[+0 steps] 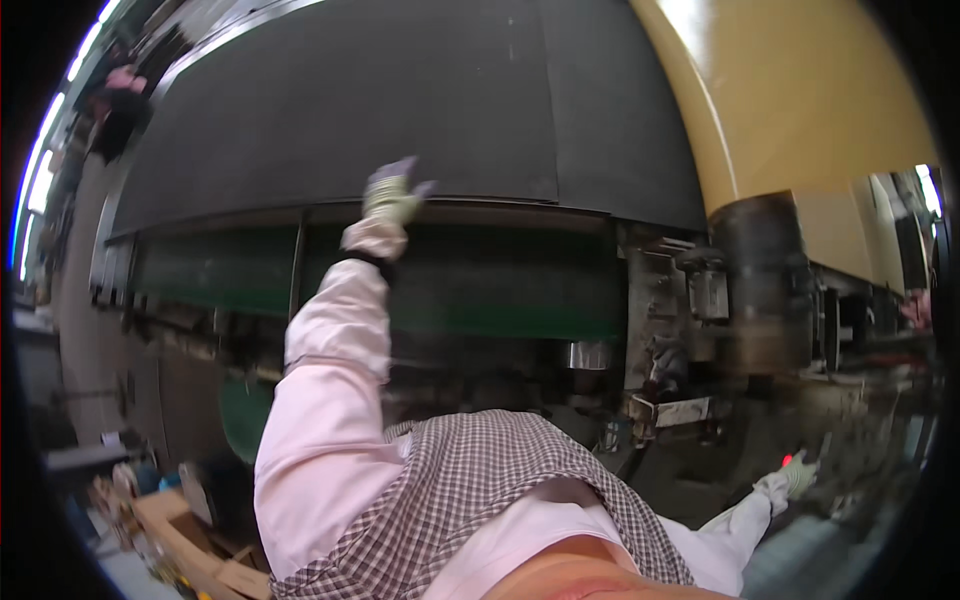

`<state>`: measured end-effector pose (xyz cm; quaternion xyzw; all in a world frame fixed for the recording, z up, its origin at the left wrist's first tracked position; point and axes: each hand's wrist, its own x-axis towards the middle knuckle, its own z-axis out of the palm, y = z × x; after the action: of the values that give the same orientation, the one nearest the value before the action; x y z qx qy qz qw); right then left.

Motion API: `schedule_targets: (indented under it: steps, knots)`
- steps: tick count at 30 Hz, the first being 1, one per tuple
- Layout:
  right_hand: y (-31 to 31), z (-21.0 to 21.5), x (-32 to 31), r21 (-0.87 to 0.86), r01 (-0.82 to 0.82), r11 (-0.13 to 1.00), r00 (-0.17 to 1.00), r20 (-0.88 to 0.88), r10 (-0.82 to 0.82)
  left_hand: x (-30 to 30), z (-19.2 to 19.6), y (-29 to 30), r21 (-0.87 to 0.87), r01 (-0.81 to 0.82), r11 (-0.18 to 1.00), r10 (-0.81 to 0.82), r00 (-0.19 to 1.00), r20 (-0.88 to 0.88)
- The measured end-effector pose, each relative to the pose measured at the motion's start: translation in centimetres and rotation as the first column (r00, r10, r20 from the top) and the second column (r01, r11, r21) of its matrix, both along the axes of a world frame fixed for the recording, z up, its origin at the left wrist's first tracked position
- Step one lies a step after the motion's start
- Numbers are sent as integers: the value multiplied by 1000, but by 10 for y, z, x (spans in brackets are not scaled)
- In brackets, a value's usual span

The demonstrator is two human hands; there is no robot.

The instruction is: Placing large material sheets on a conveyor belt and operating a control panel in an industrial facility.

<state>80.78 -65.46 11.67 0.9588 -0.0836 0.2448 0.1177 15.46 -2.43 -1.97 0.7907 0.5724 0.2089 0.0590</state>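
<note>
My left hand, in a pale glove with darker fingertips, reaches forward to the near edge of a wide, flat black sheet. Its fingers are stretched out and the thumb stands apart; nothing shows in it. Whether it rests on the sheet or hovers just over it I cannot tell. Far out to the lower right is my right hand, also gloved, beside a small red light. It is small and blurred there, so how its fingers are set and what they touch is unclear.
Under the sheet's near edge runs a green belt-like surface. A large yellow machine panel and a dark roller-like cylinder stand at the right. Metal brackets jut out before me. A cardboard box lies lower left.
</note>
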Motion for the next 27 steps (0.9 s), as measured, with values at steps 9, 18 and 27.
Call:
schedule_targets:
  steps: [9,18,27]
  knots:
    - [46,-19,-198,6,-14,1000,988,-152,15,-225,-25,59,-110,-301,947,250,910,-331]
    - [83,-92,-283,112,-177,978,955,-220,198,-141,9,43,-351,-45,935,-50,965,-257]
    - [81,-108,-259,39,-350,936,914,-203,351,-267,17,83,-310,-436,845,354,890,-288]
